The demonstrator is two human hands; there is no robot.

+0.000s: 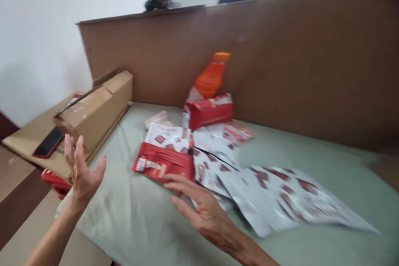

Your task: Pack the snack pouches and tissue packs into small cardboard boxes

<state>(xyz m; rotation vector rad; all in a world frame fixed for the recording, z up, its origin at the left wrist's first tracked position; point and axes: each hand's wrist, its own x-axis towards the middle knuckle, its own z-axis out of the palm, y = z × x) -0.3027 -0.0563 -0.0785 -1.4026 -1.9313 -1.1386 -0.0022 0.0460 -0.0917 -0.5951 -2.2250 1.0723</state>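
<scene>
My right hand (202, 208) lies low over the pale green cloth (140, 224), fingers spread, its fingertips touching the near edge of a red packet (162, 164). My left hand (81, 170) is raised above the cloth's left edge, palm open, holding nothing. Several white sheets printed with red shapes (274, 199) fan out to the right of the red packet. Behind them a second red packet (210, 111) leans in front of an orange bottle (210, 79). The picture is blurred.
A brown cardboard wall (280, 62) runs along the back of the cloth. At the left stand cardboard boxes (93, 112) with a dark phone (49, 142) lying on flat cardboard. A red object (54, 182) sits below my left hand.
</scene>
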